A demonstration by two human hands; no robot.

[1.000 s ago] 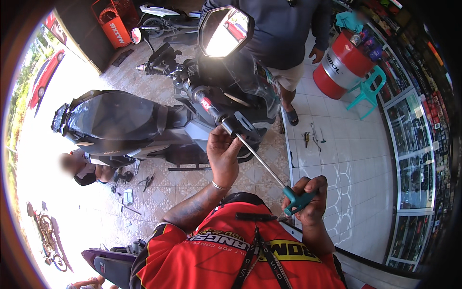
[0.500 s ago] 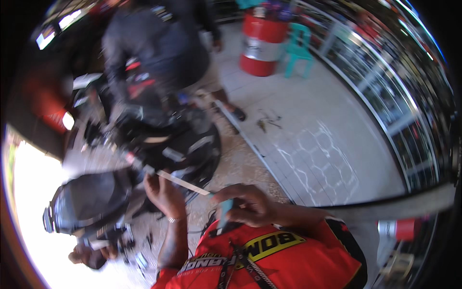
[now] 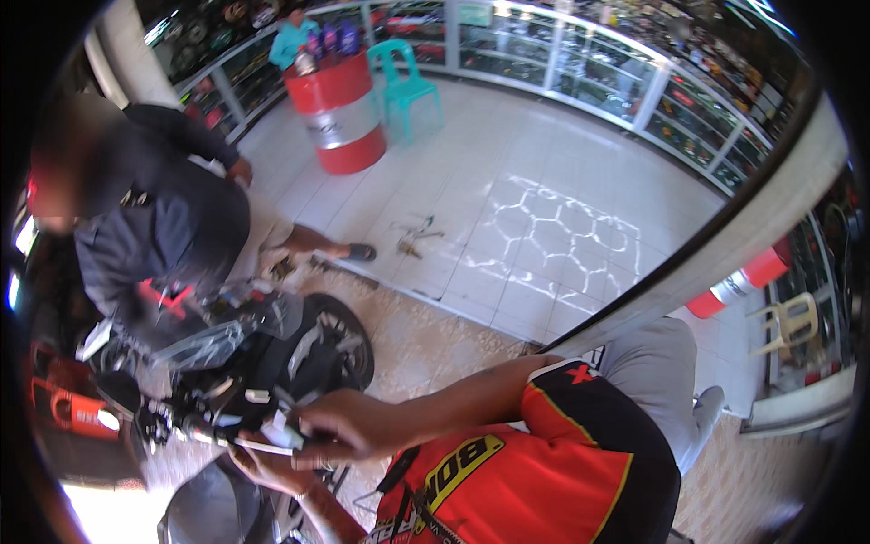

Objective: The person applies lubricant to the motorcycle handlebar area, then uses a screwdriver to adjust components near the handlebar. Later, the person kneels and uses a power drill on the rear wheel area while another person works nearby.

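Observation:
Over the motorcycles at lower left, my two hands are close together. My left hand grips a thin, pale flat strip that points toward my right wrist. Just above it, my right hand is closed with its back turned up, holding a small light teal piece that sticks out by its fingertips. The exact kind of either item cannot be made out. Behind my hands stands a black motorcycle, and a dark motorcycle seat lies below my left hand.
A person in a dark jacket leans by the motorcycle at left. Farther back are a red-and-white drum with bottles on it, a teal chair and glass display cases. Metal parts lie on the tiles. A post slants at right.
The view has swung toward the right. My right hand has moved along the strip toward my left hand, with the teal piece now at the strip. The other person appears farther left.

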